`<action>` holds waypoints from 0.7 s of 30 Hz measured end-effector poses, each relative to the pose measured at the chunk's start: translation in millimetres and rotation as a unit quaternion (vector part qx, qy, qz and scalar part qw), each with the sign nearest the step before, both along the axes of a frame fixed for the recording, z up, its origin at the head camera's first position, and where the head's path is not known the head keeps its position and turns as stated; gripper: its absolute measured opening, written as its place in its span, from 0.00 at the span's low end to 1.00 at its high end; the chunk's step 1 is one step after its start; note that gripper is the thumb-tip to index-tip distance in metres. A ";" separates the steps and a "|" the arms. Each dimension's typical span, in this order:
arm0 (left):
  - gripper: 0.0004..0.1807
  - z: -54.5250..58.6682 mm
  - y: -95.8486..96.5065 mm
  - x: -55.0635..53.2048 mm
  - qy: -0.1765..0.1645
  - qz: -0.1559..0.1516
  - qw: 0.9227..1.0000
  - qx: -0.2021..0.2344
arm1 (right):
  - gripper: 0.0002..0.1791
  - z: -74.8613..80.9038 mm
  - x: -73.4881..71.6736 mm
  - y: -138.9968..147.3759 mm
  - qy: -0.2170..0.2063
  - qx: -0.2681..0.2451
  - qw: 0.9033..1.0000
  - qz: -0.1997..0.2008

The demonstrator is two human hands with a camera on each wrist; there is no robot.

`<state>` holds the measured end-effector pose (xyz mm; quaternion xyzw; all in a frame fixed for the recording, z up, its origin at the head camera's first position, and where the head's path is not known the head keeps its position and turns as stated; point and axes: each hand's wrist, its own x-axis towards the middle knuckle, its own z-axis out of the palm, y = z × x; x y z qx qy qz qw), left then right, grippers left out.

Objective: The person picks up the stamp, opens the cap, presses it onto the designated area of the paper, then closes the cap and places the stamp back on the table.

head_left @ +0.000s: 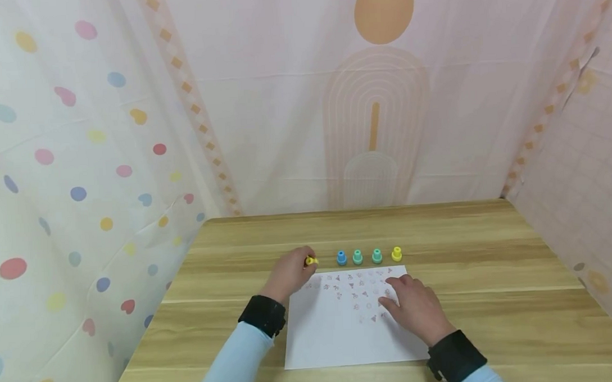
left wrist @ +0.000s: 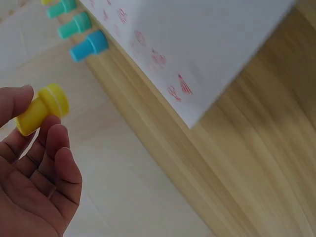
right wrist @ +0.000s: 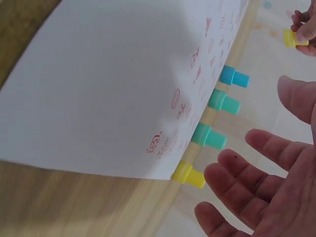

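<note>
Left hand pinched a yellow stamper; right hand, relaxed, held nothing.
The stamper hung at the paper's eleven o'clock; a slackened fingertip grip could have dropped it.

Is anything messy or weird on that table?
Nothing looks spilled or broken. Four stamps stand upright in a row beyond the paper, and the left hand holds a yellow stamp. One slightly odd thing: some red prints look much fainter than others.
</note>
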<state>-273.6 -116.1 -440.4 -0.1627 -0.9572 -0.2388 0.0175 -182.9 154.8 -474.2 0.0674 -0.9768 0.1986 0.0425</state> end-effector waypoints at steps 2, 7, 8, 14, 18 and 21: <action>0.11 -0.4 -5.8 -3.0 0.004 0.006 1.000 -0.005 | 0.26 0.6 0.4 0.4 -0.003 0.006 1.000 -0.001; 0.10 -0.9 -21.1 -11.3 0.010 0.012 1.000 -0.027 | 0.26 2.3 2.1 1.3 -0.008 0.017 1.000 -0.001; 0.10 -1.0 -24.3 -13.4 0.009 0.015 0.999 -0.034 | 0.26 2.4 2.3 1.5 -0.008 0.019 1.000 -0.001; 0.10 -4.9 -43.5 -24.3 -0.001 0.031 0.997 -0.073 | 0.25 1.3 3.4 2.8 -0.011 0.028 1.000 -0.005; 0.11 -11.1 -56.4 -29.7 -0.005 0.040 0.996 -0.083 | 0.25 0.6 4.0 2.9 -0.014 0.031 0.999 -0.004; 0.11 -16.9 -64.7 -33.1 -0.006 0.050 0.994 -0.093 | 0.24 0.9 4.6 3.1 -0.017 0.031 0.999 -0.004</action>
